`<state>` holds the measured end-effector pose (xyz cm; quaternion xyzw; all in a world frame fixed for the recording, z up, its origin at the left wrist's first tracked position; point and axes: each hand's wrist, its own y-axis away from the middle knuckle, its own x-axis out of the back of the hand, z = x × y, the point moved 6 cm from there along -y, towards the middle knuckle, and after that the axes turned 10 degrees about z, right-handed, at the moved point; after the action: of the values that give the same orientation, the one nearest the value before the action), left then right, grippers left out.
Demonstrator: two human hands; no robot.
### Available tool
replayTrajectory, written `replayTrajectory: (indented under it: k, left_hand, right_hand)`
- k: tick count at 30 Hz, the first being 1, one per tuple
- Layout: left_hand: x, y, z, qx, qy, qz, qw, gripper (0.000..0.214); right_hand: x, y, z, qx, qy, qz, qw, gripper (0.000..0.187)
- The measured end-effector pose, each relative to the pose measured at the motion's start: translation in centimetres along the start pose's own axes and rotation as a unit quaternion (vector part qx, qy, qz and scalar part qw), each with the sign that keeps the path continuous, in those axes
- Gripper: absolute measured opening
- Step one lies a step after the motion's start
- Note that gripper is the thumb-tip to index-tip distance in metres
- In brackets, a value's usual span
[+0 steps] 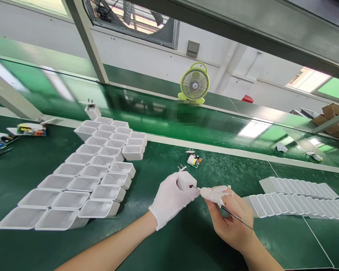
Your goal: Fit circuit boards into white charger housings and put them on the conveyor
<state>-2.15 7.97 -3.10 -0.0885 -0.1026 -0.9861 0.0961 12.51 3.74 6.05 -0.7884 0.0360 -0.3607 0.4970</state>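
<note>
My left hand (171,201), in a white glove, is closed round a small white charger housing (186,180) with metal prongs sticking out at its top. My right hand (228,218) wears white finger cots and pinches a thin metal tool (234,215). The tool's tip touches the side of the housing. Both hands hover over the green mat near the middle of the bench.
Several open white plastic shells (81,177) lie in rows on the left. Flat white covers (296,195) are lined up on the right. A small circuit board (194,160) lies beyond the hands. A green desk fan (194,84) stands past the green conveyor belt (158,113).
</note>
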Motion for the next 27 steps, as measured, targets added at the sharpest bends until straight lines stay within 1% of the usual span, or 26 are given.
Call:
replayTrajectory:
  k: [4, 8, 10, 12, 14, 15, 17, 18, 19, 20, 21, 22, 23, 24, 25, 26, 27]
  left_hand:
    - [0.2, 0.1, 0.2, -0.009, 0.027, 0.011, 1.0, 0.011]
    - [-0.2, 0.4, -0.4, 0.019, 0.067, 0.003, 0.998, 0.016]
    - [-0.6, 0.5, -0.7, 0.037, 0.096, -0.012, 0.995, 0.018]
    - [-0.9, 0.5, -0.8, 0.062, 0.135, -0.036, 0.988, 0.022]
    - [-1.1, 0.5, -0.5, 0.081, 0.182, -0.07, 0.977, 0.03]
    - [-1.1, 0.5, -0.2, 0.085, 0.204, -0.088, 0.971, 0.034]
    - [-0.9, 0.5, 0.4, 0.086, 0.238, -0.12, 0.96, 0.039]
    - [-0.8, 0.6, 0.6, 0.085, 0.257, -0.134, 0.953, 0.041]
    - [-0.7, 0.6, 0.8, 0.083, 0.278, -0.147, 0.946, 0.044]
    - [-0.7, 0.7, 0.9, 0.078, 0.299, -0.159, 0.938, 0.047]
    - [-0.6, 0.7, 1.0, 0.071, 0.319, -0.169, 0.93, 0.05]
    - [-0.5, 0.7, 0.9, 0.06, 0.334, -0.174, 0.924, 0.052]
    - [-0.4, 0.7, 0.8, 0.049, 0.34, -0.174, 0.923, 0.052]
    - [-0.4, 0.7, 0.5, 0.04, 0.337, -0.169, 0.925, 0.053]
    - [-0.3, 0.6, 0.2, 0.031, 0.331, -0.165, 0.929, 0.054]
    - [-0.3, 0.6, 0.0, 0.024, 0.319, -0.163, 0.933, 0.056]
    - [-0.4, 0.6, -0.2, 0.014, 0.302, -0.163, 0.939, 0.058]
  right_hand:
    - [-0.1, 0.2, -0.4, 0.011, 0.01, -0.017, 1.0, 0.025]
    - [-0.1, -0.1, -1.2, 0.038, 0.009, -0.049, 0.998, 0.026]
    - [0.2, -0.4, -1.3, 0.024, 0.002, -0.06, 0.998, 0.026]
    - [0.8, -0.8, -1.0, -0.02, -0.029, -0.054, 0.998, 0.023]
    - [1.7, -1.0, 0.0, -0.099, -0.098, -0.016, 0.99, 0.02]
    - [2.2, -0.9, 0.9, -0.147, -0.141, 0.012, 0.979, 0.019]
    - [2.9, -0.6, 2.9, -0.234, -0.22, 0.077, 0.944, 0.023]
    - [3.0, -0.4, 4.0, -0.27, -0.239, 0.099, 0.928, 0.026]
    - [2.9, -0.3, 4.9, -0.298, -0.242, 0.103, 0.918, 0.028]
    - [2.5, -0.1, 5.7, -0.321, -0.233, 0.09, 0.914, 0.03]
    - [1.9, 0.0, 6.3, -0.342, -0.215, 0.055, 0.913, 0.031]
    - [1.0, 0.2, 6.7, -0.362, -0.2, 0.004, 0.91, 0.035]
    - [-0.1, 0.5, 6.9, -0.383, -0.198, -0.058, 0.9, 0.039]
    - [-1.2, 0.8, 6.9, -0.405, -0.214, -0.117, 0.882, 0.042]
    - [-2.4, 1.3, 6.7, -0.428, -0.245, -0.169, 0.853, 0.044]
    - [-3.5, 1.8, 6.3, -0.453, -0.291, -0.209, 0.816, 0.045]
    - [-4.4, 2.2, 5.8, -0.476, -0.342, -0.232, 0.776, 0.047]
